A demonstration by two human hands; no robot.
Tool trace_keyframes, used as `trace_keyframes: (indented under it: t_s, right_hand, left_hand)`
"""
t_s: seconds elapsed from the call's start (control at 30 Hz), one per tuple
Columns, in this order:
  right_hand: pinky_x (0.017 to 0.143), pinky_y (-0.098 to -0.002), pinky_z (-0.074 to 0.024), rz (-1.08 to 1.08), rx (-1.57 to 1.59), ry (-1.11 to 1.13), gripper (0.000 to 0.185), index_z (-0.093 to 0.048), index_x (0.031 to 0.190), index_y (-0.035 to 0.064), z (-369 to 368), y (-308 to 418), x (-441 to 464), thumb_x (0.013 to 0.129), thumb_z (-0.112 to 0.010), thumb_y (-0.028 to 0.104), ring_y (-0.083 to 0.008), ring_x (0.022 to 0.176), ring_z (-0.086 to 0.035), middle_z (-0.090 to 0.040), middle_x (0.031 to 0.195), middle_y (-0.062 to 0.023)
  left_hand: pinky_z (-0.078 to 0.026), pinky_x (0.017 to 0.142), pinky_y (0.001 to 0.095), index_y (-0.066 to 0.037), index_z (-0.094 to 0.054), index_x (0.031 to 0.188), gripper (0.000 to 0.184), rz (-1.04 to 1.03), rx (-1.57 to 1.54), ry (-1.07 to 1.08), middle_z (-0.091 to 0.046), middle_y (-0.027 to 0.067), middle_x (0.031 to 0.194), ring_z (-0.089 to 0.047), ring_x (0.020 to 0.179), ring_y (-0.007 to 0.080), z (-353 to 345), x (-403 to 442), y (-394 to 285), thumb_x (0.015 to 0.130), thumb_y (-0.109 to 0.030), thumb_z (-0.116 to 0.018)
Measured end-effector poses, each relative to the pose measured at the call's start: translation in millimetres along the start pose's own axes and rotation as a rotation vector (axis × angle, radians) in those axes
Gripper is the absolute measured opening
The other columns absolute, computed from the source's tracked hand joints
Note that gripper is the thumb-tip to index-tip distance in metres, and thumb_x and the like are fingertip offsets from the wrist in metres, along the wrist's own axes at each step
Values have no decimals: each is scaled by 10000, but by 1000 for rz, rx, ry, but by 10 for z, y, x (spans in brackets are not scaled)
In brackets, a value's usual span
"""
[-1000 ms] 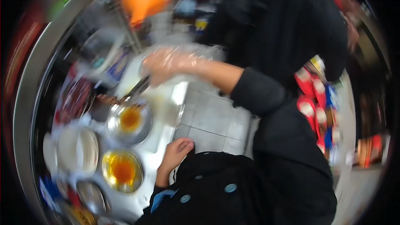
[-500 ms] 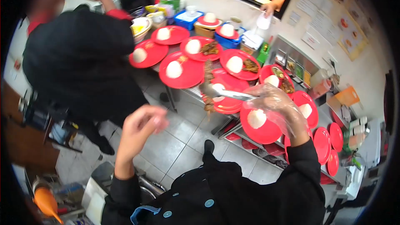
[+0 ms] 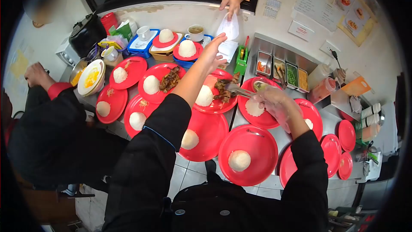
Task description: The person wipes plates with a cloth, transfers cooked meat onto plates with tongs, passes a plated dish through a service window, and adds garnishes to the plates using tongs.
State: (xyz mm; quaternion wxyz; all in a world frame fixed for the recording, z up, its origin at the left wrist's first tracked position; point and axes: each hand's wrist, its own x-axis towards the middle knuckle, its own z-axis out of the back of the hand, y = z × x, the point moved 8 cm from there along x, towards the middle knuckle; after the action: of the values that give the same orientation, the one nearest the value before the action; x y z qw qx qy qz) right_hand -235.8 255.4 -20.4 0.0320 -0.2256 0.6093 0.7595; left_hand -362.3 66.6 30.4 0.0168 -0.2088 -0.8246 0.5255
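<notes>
My left hand (image 3: 211, 53) reaches up toward the window, open with its fingers stretched out. Close above its fingertips is a thin white bag or paper (image 3: 228, 26), held by another person's hand (image 3: 231, 4); I cannot tell whether mine touches it. My right hand (image 3: 274, 102), in a clear plastic glove, is closed around metal tongs (image 3: 242, 91). The tongs' tips are at pieces of browned grilled meat (image 3: 223, 92) on a red plate (image 3: 214, 108), beside a rice mound (image 3: 204, 96). Under my right hand lies another red plate (image 3: 262, 122) with rice.
Several red plates with rice, such as this one (image 3: 248, 178), cover the steel counter. Metal trays of toppings (image 3: 292, 74) stand at the back right. Left are a bowl with yellow food (image 3: 91, 77) and a co-worker in black (image 3: 47, 137).
My left hand has risen from low in front of me toward the window. My right hand has brought the tongs and skewered meat to a plate. The view has shifted closer over the counter.
</notes>
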Motion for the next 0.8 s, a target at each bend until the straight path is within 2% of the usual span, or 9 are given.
trace_keyframes:
  t_s: [0.07,0.17,0.27,0.37,0.47,0.57,0.67,0.77,0.8]
  right_hand:
    - [553,-242,-377,13,250,-88,134,-569,736,28,33,-15,162,740,-654,130,-126,620,-504,-553,687,-43]
    - [550,-296,-390,-118,27,-9,125,-616,692,-10,-40,-73,452,731,-633,108,-171,574,-497,-547,633,-72]
    - [549,-313,-387,-25,158,-31,113,-620,690,-2,-93,122,396,721,-643,104,-175,582,-501,-554,640,-66]
    - [544,-343,-390,-128,95,-15,146,-626,717,-3,3,-70,611,748,-639,139,-218,569,-512,-565,627,-101]
    - [548,-359,-395,155,-802,-41,178,-622,754,8,71,144,538,783,-622,184,-272,576,-518,-556,636,-150]
    - [556,-369,-400,251,-743,-24,207,-616,784,29,-13,122,453,809,-598,233,-307,600,-514,-544,669,-178]
    - [533,-359,-376,425,-713,-143,261,-591,736,-1,-97,366,231,804,-601,251,-261,567,-489,-506,629,-172]
    - [504,-339,-346,78,-517,-84,295,-579,742,8,-15,111,247,800,-612,295,-181,530,-432,-465,587,-98]
    - [490,-325,-330,105,-406,-216,306,-574,767,19,-85,305,-98,803,-614,321,-147,523,-398,-444,596,-52]
  left_hand:
    - [-338,972,497,-245,-335,1384,694,28,-138,-44,-8,299,1424,-212,1263,456,45,213,93,781,-430,-623]
    - [-339,985,530,-174,-336,1369,641,36,-357,-22,-68,285,1417,-210,1279,463,73,342,118,812,-354,-596]
    - [-367,974,536,-59,-389,1274,523,-63,-482,44,-218,236,1365,-286,1258,422,116,487,84,837,-282,-571]
    - [-451,926,460,18,-451,1104,330,-264,-394,-173,-410,163,1170,-463,1083,310,287,413,-73,849,-160,-564]
    - [-519,831,384,45,-515,987,216,-343,-301,-272,-515,119,1023,-526,947,221,396,269,-197,817,-63,-596]
    - [-540,659,284,39,-545,925,168,-416,-152,-372,-571,69,868,-564,780,146,537,-20,-345,779,-2,-616]
    - [-428,509,183,9,-550,931,223,-358,245,-208,-582,52,838,-545,636,86,534,-239,-523,726,31,-633]
    - [-491,650,248,-52,-524,1025,332,-415,558,190,-606,76,923,-594,746,127,319,-491,-757,723,71,-584]
    - [-489,735,267,-73,-496,1113,414,-373,547,332,-618,86,960,-605,843,143,201,-665,-823,731,79,-544]
